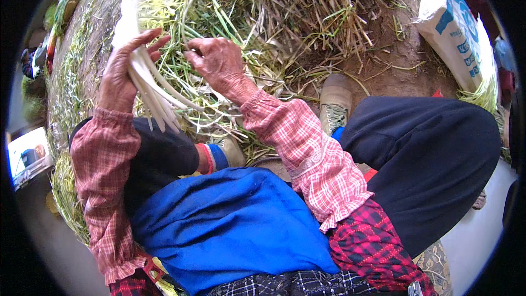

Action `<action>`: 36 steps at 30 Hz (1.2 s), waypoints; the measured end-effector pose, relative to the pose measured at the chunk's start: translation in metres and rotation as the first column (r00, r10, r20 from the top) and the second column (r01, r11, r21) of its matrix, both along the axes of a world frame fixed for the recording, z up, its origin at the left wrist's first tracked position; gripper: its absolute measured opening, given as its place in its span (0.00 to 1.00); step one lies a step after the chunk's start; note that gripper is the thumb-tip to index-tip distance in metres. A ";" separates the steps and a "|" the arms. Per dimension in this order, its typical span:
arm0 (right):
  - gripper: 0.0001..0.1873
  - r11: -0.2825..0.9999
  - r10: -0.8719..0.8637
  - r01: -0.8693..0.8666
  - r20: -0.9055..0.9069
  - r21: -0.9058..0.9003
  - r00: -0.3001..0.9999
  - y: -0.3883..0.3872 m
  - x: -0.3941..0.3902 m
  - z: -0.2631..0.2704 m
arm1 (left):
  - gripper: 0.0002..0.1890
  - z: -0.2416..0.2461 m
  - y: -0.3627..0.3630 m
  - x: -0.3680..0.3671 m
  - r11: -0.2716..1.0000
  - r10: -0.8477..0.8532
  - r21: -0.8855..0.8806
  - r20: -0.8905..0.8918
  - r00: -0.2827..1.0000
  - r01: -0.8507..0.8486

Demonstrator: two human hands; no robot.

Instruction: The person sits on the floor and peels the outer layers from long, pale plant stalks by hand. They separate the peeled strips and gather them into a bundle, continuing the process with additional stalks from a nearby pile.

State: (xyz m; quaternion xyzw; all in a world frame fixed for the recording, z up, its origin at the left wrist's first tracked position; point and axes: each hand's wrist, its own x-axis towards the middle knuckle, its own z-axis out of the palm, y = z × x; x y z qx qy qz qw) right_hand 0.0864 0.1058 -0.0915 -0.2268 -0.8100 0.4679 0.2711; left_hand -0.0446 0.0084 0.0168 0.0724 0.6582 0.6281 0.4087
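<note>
My left hand (119, 65) holds a bunch of long pale stalks (154, 86), which look like blanched allium stems. Their white lower ends fan out below the palm, and the upper part is washed out by glare. To the right, my right hand (218, 63) is bent with thumb and forefinger pinched together. A thin pale strand (185, 16) arcs upward from those fingertips. Under both hands spreads a litter of green and yellowish peeled leaves (222, 20).
A heap of brown-sheathed stalks (316, 4) lies ahead on the earthen floor (394, 74). At right stands a white-and-blue printed bag (448, 28) beside pale-green stalks (487, 70). My shoes (335, 98) flank the litter; a blue apron (238, 222) covers my lap.
</note>
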 end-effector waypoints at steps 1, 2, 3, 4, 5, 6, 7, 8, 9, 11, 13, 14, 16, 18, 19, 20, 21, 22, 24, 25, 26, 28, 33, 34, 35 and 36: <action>0.10 1.000 0.008 -0.008 -0.025 0.012 1.000 -0.007 -0.004 0.008 | 0.26 -0.004 -0.004 0.000 0.999 -0.034 -0.036 0.000 0.999 0.034; 0.10 0.998 0.015 -0.020 -0.079 -0.058 0.997 -0.011 -0.005 0.016 | 0.25 -0.008 -0.004 0.001 0.996 -0.049 -0.075 0.002 0.999 0.049; 0.09 0.994 0.039 -0.047 -0.083 -0.097 0.996 -0.013 -0.004 0.024 | 0.24 -0.010 -0.004 0.004 0.991 -0.064 -0.115 0.005 0.998 0.065; 0.09 0.979 0.059 -0.080 -0.116 -0.186 0.991 -0.016 -0.006 0.024 | 0.22 -0.005 -0.002 0.012 0.991 -0.068 -0.112 0.014 0.998 0.069; 0.08 0.955 0.077 -0.117 -0.152 -0.274 0.985 -0.019 -0.009 0.023 | 0.18 -0.008 -0.006 0.008 0.992 -0.042 -0.117 -0.006 0.999 0.041; 0.10 0.943 0.095 -0.139 -0.154 -0.303 0.983 -0.014 -0.004 0.026 | 0.17 -0.011 -0.004 0.006 0.991 -0.064 -0.116 -0.027 0.998 0.060; 0.10 0.902 0.205 -0.256 -0.175 -0.348 0.963 -0.008 -0.004 0.024 | 0.15 -0.010 -0.003 0.005 0.990 -0.084 -0.116 -0.050 0.995 0.078; 0.11 0.772 0.264 -0.406 -0.334 -0.490 0.905 -0.003 -0.008 0.014 | 0.14 -0.009 -0.001 0.007 0.993 -0.061 -0.104 -0.054 0.997 0.055; 0.12 0.604 0.277 -0.547 -0.491 -0.579 0.826 0.003 -0.007 0.007 | 0.15 -0.010 0.003 0.003 0.993 -0.079 -0.089 -0.026 0.997 0.076; 0.12 0.506 0.314 -0.478 -0.363 -0.718 0.877 0.014 0.003 0.015 | 0.15 -0.004 -0.001 0.001 0.999 -0.036 -0.039 -0.018 0.999 0.036; 0.11 0.410 0.338 -0.581 -0.474 -0.704 0.813 0.023 0.003 0.007 | 0.16 -0.002 0.001 -0.001 0.998 -0.058 -0.015 -0.103 0.993 0.056; 0.11 0.446 0.329 -0.558 -0.452 -0.699 0.829 0.023 0.003 0.004 | 0.17 0.000 0.002 -0.003 0.998 -0.059 -0.002 -0.095 0.994 0.059; 0.11 0.442 0.338 -0.576 -0.468 -0.687 0.817 0.021 0.000 0.004 | 0.20 0.000 -0.001 -0.009 0.997 -0.077 0.004 -0.122 0.990 0.078; 0.10 0.453 0.318 -0.566 -0.468 -0.689 0.824 0.017 -0.001 0.003 | 0.19 0.002 -0.001 -0.004 0.998 -0.058 0.011 -0.149 0.987 0.060; 0.10 0.451 0.303 -0.551 -0.460 -0.702 0.835 0.016 -0.002 0.001 | 0.18 0.002 -0.001 -0.002 0.999 -0.049 0.015 -0.163 0.985 0.052; 0.09 0.448 0.288 -0.535 -0.451 -0.716 0.845 0.014 -0.004 -0.001 | 0.17 0.001 -0.002 -0.007 0.998 -0.054 0.004 -0.144 0.988 0.055; 0.09 0.447 0.273 -0.518 -0.441 -0.729 0.855 0.013 -0.004 -0.002 | 0.18 0.000 -0.002 -0.007 0.999 -0.049 0.014 -0.147 0.988 0.052; 0.07 0.464 0.244 -0.518 -0.458 -0.718 0.854 0.011 -0.003 0.000 | 0.20 0.000 -0.002 -0.006 0.999 -0.045 0.023 -0.150 0.988 0.049; 0.07 0.427 0.183 -0.497 -0.467 -0.755 0.865 0.007 -0.006 -0.004 | 0.20 0.000 -0.002 -0.006 0.998 -0.009 0.068 -0.083 0.997 0.015; 0.07 0.407 0.153 -0.488 -0.469 -0.772 0.870 0.005 -0.007 -0.006 | 0.20 0.001 -0.002 -0.007 0.998 0.012 0.068 -0.099 0.995 -0.005; 0.06 0.370 0.130 -0.505 -0.495 -0.779 0.859 0.004 -0.006 -0.008 | 0.19 0.001 -0.002 -0.009 0.997 0.032 0.068 -0.114 0.993 -0.025; 0.06 0.411 0.120 -0.492 -0.489 -0.768 0.864 0.004 -0.006 -0.010 | 0.18 -0.002 -0.004 -0.016 0.995 0.041 0.096 -0.121 0.992 -0.029; 0.07 0.659 0.147 -0.426 -0.448 -0.620 0.882 0.003 -0.009 -0.011 | 0.18 0.000 -0.007 -0.021 0.996 0.073 0.063 -0.111 0.991 -0.066; 0.07 0.704 0.170 -0.396 -0.401 -0.590 0.900 0.002 -0.009 -0.011 | 0.18 0.001 -0.007 -0.019 0.995 0.091 0.061 -0.133 0.987 -0.083; 0.07 0.753 0.165 -0.355 -0.363 -0.555 0.917 0.000 -0.009 -0.010 | 0.18 0.001 -0.008 -0.017 0.993 0.109 0.059 -0.155 0.982 -0.101; 0.07 0.815 0.160 -0.327 -0.357 -0.478 0.920 0.001 -0.011 -0.014 | 0.18 -0.001 -0.008 -0.020 0.991 0.113 0.088 -0.138 0.984 -0.102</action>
